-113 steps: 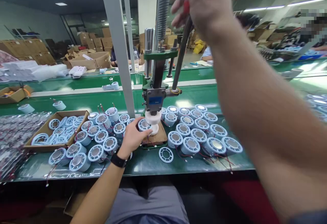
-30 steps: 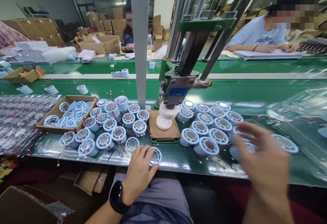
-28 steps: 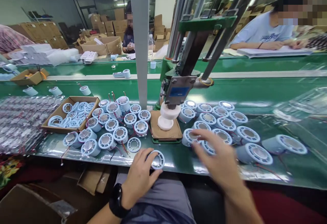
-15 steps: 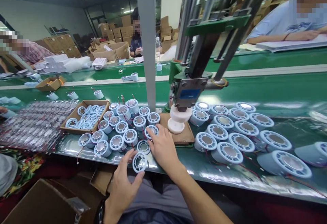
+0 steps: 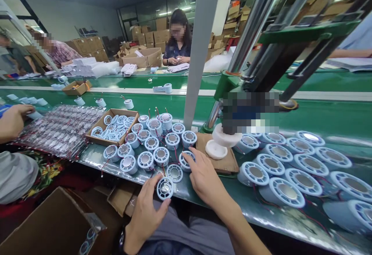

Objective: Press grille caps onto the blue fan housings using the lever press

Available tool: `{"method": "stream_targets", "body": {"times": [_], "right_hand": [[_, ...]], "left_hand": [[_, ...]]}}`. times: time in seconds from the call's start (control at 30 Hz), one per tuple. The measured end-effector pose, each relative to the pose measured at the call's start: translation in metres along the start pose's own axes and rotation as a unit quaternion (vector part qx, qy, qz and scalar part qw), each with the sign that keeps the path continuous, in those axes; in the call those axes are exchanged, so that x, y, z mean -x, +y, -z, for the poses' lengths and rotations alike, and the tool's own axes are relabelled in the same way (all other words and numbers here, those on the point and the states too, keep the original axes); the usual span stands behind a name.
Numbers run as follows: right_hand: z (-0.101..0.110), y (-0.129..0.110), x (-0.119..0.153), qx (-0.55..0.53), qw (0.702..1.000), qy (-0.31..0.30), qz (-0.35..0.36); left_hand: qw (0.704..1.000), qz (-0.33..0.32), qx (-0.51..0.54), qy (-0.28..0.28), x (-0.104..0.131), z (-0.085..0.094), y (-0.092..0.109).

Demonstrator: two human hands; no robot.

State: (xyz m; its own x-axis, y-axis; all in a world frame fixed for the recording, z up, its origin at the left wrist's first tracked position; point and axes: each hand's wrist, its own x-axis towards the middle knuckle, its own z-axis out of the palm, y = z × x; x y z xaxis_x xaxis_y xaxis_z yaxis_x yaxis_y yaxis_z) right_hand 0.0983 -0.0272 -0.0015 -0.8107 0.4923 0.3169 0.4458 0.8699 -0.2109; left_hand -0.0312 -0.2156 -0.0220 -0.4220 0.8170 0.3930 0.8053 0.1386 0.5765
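My left hand (image 5: 147, 204) pinches a light-blue spoked plastic ring (image 5: 165, 188) between thumb and fingers, just over the bench's front edge. Beside it on the bench lies a similar ring (image 5: 174, 173), seen flat from above. The fingers of my right hand (image 5: 207, 175) are on the rim of a light-blue round housing (image 5: 186, 161) with a metal disc in its top; its far side is partly covered by them. Several like housings (image 5: 151, 143) with red wires stand to the left. A cardboard box (image 5: 112, 140) holds many loose rings.
Right of my hands stands a green press (image 5: 232, 80) with a white round die (image 5: 216, 149) on cardboard. More housings (image 5: 303, 181) fill the bench at right. Wrapped parts (image 5: 58, 129) lie left, near another person's hand (image 5: 13, 123). An open carton (image 5: 49, 224) stands below.
The view has turned left, so the bench things appear farther right. Another person's hand shows more at the left. My hands keep nearly the same hold on the ring and the housing.
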Motion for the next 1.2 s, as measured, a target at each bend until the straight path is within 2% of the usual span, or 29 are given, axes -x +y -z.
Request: {"method": "stream_targets", "body": {"times": [0.13,0.27,0.37,0.53,0.7,0.83,0.93,1.03,1.2], "right_hand": [[0.007,-0.004,-0.012,-0.03,0.998,-0.031,0.046],[0.011,-0.01,-0.029,-0.033,0.997,-0.066,0.02],[0.01,-0.007,-0.032,-0.03,0.998,-0.062,-0.001],[0.013,-0.01,-0.033,0.008,0.997,-0.066,0.034],[0.017,-0.033,-0.052,0.042,0.99,-0.104,0.087],[0.017,-0.045,-0.063,0.055,0.989,-0.113,0.072],[0.02,-0.045,-0.055,0.057,0.989,-0.117,0.065],[0.023,-0.038,-0.036,0.052,0.991,-0.119,0.041],[0.02,-0.023,-0.007,0.046,0.995,-0.092,-0.017]], "left_hand": [[0.999,-0.031,-0.016,-0.002,0.002,0.003,0.0],[0.996,-0.087,-0.016,-0.02,0.001,0.0,0.009],[0.988,-0.144,-0.01,-0.059,-0.005,-0.008,0.016],[0.984,-0.136,-0.03,-0.111,-0.015,-0.018,0.015],[0.971,-0.174,-0.013,-0.165,-0.007,-0.009,0.008],[0.969,-0.191,-0.027,-0.158,-0.003,0.0,-0.002],[0.971,-0.187,-0.05,-0.138,-0.002,0.004,-0.009],[0.971,-0.195,-0.066,-0.124,-0.001,0.007,-0.014],[0.969,-0.203,-0.082,-0.113,-0.001,0.007,-0.016]]}}
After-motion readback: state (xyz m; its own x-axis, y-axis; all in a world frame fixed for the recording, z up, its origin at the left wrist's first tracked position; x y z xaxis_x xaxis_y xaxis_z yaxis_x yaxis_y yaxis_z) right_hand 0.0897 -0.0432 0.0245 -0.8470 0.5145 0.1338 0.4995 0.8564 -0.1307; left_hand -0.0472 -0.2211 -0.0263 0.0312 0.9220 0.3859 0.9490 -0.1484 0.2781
